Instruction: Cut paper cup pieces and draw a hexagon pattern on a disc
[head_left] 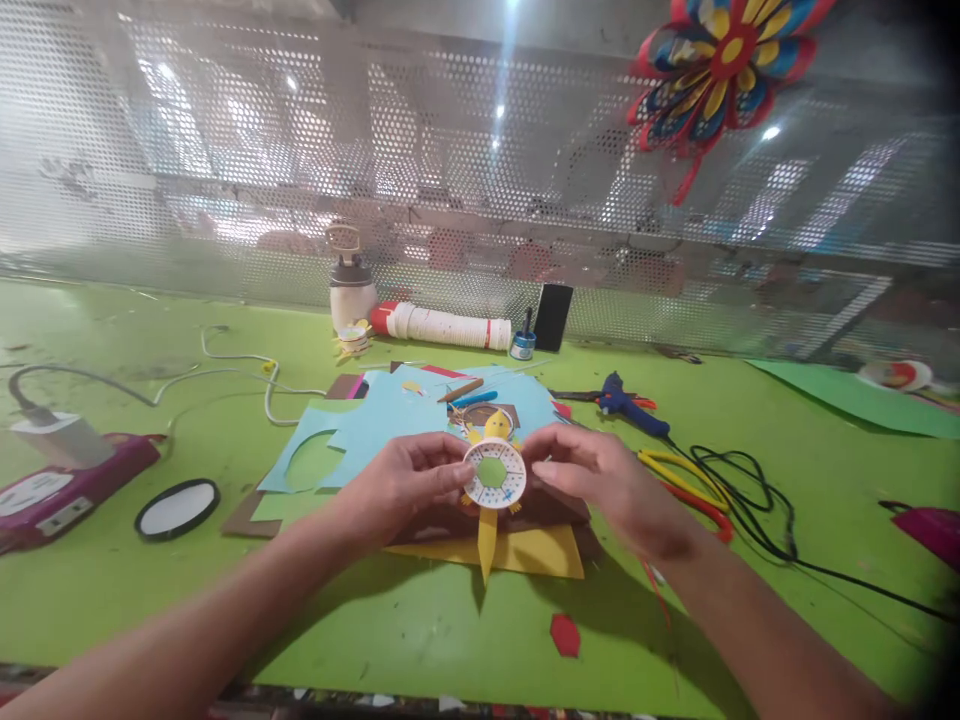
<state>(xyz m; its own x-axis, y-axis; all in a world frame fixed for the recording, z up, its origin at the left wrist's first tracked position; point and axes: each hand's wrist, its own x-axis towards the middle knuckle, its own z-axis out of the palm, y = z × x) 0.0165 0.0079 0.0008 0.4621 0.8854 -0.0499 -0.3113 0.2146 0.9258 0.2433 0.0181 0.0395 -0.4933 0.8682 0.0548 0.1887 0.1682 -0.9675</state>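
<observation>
Above the yellow card [536,552], left hand [409,487] and right hand [592,478] pinch the ring [493,473] between them, its yellow strip [487,543] pointing down.

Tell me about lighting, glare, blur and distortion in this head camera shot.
Head view: lamp glare streaks the perforated metal screen, washing out its left side; the white paper ring, pinched by the left hand and right hand, looks fairly sharp; soft shadows fall on the green table under the forearms; edges bend wide-angle, the right corner darkens.
</observation>
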